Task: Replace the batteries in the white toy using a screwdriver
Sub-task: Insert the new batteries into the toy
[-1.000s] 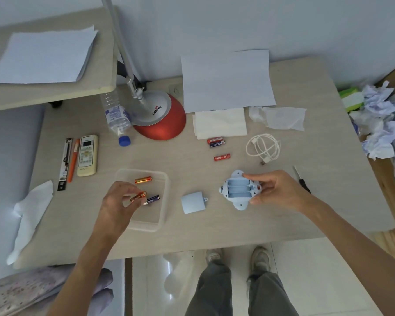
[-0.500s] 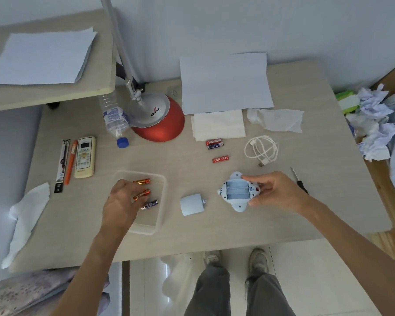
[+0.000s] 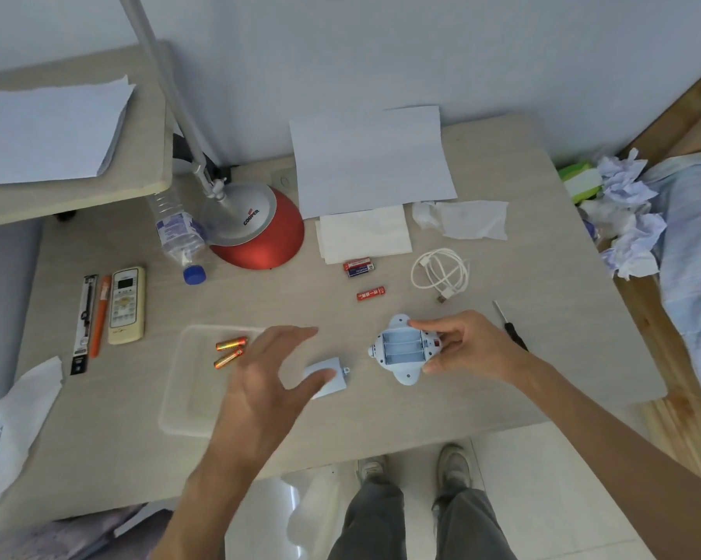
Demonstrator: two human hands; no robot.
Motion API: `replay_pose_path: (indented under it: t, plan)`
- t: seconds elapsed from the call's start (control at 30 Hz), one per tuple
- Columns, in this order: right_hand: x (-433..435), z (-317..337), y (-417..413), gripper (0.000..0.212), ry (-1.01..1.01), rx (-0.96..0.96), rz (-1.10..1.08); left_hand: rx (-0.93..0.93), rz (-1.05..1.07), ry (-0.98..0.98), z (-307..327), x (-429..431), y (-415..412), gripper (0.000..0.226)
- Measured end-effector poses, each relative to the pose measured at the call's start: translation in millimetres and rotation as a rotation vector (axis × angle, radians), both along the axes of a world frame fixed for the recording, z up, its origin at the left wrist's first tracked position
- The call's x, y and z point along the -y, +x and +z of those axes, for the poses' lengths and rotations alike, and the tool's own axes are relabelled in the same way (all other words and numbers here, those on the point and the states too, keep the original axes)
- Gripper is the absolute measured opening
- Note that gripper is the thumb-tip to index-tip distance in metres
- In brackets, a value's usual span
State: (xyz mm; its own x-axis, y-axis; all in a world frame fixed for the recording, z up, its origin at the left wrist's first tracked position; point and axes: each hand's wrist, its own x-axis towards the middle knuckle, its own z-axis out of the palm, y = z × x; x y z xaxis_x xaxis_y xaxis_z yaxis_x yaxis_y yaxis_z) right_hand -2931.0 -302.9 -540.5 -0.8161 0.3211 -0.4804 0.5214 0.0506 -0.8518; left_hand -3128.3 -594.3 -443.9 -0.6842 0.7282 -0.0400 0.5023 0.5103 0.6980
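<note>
The white-blue toy (image 3: 397, 349) lies belly-up on the table, its empty three-slot battery bay showing. My right hand (image 3: 466, 345) grips its right side. The pale blue battery cover (image 3: 334, 377) lies to the toy's left, partly behind my left hand (image 3: 268, 377), which hovers blurred with fingers spread and nothing visible in it. Two orange batteries (image 3: 229, 351) lie in the clear plastic tray (image 3: 179, 414). A third, purple battery is not in sight. Behind my right hand lies the black-handled screwdriver (image 3: 509, 323).
Three red used batteries (image 3: 365, 280) lie beyond the toy, beside a coiled white cable (image 3: 440, 272). A red lamp base (image 3: 260, 232), a bottle (image 3: 179, 236), a remote (image 3: 125, 305), pens (image 3: 94, 317), paper sheets and tissues (image 3: 466, 220) fill the back and left.
My left hand has left the tray and swung right toward the cover, leaving an orange battery behind. The right hand keeps its hold on the toy.
</note>
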Motion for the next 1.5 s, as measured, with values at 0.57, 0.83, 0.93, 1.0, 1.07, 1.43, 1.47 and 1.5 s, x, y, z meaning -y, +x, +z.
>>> replay_pose_path:
  t: [0.57,0.83,0.93,1.0,1.07,1.43,1.47,1.5]
  plan:
    - [4.9,-6.3,2.8,0.080,0.009,-0.018,-0.034,-0.162,-0.252,-0.188,-111.7,-143.1,-39.5,0.035]
    - [3.9,-5.4,2.6,0.080,-0.002,-0.037,-0.039,-0.077,-0.329,-0.117,-98.7,-144.5,-38.4,0.009]
    - [4.7,-5.4,1.9,0.079,-0.005,-0.041,-0.045,0.025,-0.328,0.006,-74.8,-134.8,-27.4,0.010]
    - [5.8,-5.3,2.0,0.079,-0.003,-0.046,-0.042,0.094,-0.355,0.080,-55.8,-127.1,-15.4,0.012]
    - [5.3,-3.7,1.5,0.078,-0.005,-0.056,-0.033,0.148,-0.385,0.118,-43.5,-121.7,-3.9,0.011]
    - [2.0,6.2,2.1,0.075,-0.018,-0.111,0.028,0.301,-0.373,0.092,-75.7,-118.3,20.4,0.013]
    - [2.0,5.2,2.7,0.075,-0.022,-0.109,0.022,0.296,-0.364,0.091,-78.2,-117.7,20.9,0.013]
    - [2.1,4.3,3.3,0.075,-0.028,-0.104,0.014,0.286,-0.357,0.092,-80.7,-117.5,21.4,0.014]
